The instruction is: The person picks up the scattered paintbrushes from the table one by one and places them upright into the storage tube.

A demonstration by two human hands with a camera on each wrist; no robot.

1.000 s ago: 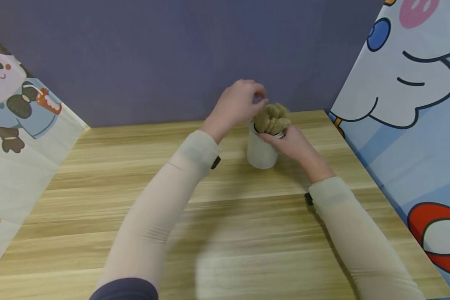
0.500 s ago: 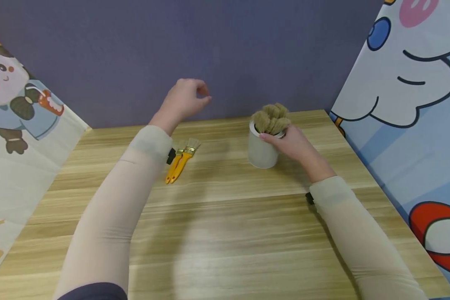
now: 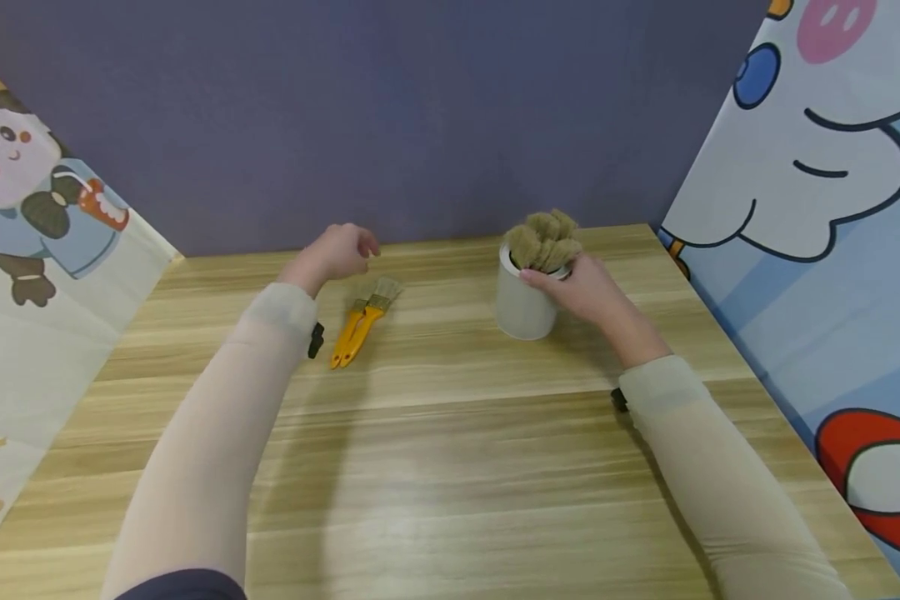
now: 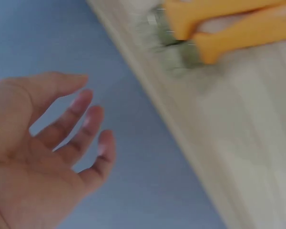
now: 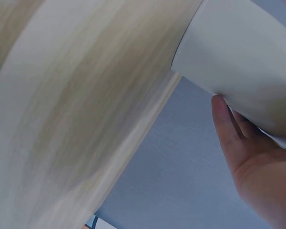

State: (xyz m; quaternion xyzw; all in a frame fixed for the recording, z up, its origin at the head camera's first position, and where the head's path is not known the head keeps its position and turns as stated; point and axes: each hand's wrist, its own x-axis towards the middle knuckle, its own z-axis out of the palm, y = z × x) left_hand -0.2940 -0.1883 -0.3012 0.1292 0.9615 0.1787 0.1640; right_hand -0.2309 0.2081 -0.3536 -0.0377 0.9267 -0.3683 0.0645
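Note:
My left hand [image 3: 337, 252] hovers over the table's back, just beyond the bristles of two flat paintbrushes [image 3: 363, 323] with orange handles. The brushes lie side by side on the wood. In the left wrist view, the left hand [image 4: 47, 138] has loosely bent fingers and nothing in them. Farther right, my right hand [image 3: 587, 292] holds the white can [image 3: 523, 300] near its rim. Tan bristle heads [image 3: 543, 240] of several brushes stick up from the can; their handles are hidden inside. The right wrist view shows fingers against the side of the white can [image 5: 248, 62].
The wood-grain tabletop [image 3: 450, 467] meets a dark purple-blue panel [image 3: 420, 108] at the back. Printed cartoon panels stand on both sides, the right panel [image 3: 862, 300] close to the table's right edge.
My left hand has moved from beside the brush heads leftward, then lowered toward the two paintbrushes, which its arm had hidden at first. The right hand keeps its hold on the can.

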